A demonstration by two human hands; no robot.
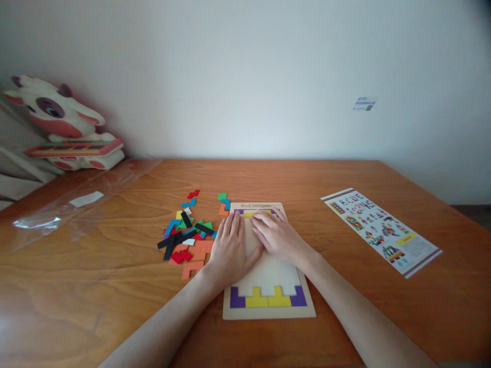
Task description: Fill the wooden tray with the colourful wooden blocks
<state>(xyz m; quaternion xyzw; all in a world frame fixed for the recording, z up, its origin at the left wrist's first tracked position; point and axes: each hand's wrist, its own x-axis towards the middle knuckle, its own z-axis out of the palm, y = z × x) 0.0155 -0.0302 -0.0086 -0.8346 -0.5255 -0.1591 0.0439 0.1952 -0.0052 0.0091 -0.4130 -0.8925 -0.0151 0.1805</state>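
A pale wooden puzzle board (269,313) lies on the table in front of me. Along its near edge sit a purple piece (237,298), two yellow pieces with upward bumps and another purple piece (298,297). My left hand (230,250) rests flat over the board's left side, fingers stretched out and thumb spread inward. Across the upper part reaches my right hand (278,235), its fingers extended and fingertips at a yellow piece (248,214) in the far row. Purple shows at both far corners; my fingers partly hide that row.
Left of the board lies a loose pile of coloured pieces (187,234), with several apart behind it. A printed pattern sheet (383,230) is on the right. Clear plastic packaging (72,217) and a cow-shaped toy keyboard (76,133) are at the left. A wall rises behind the table.
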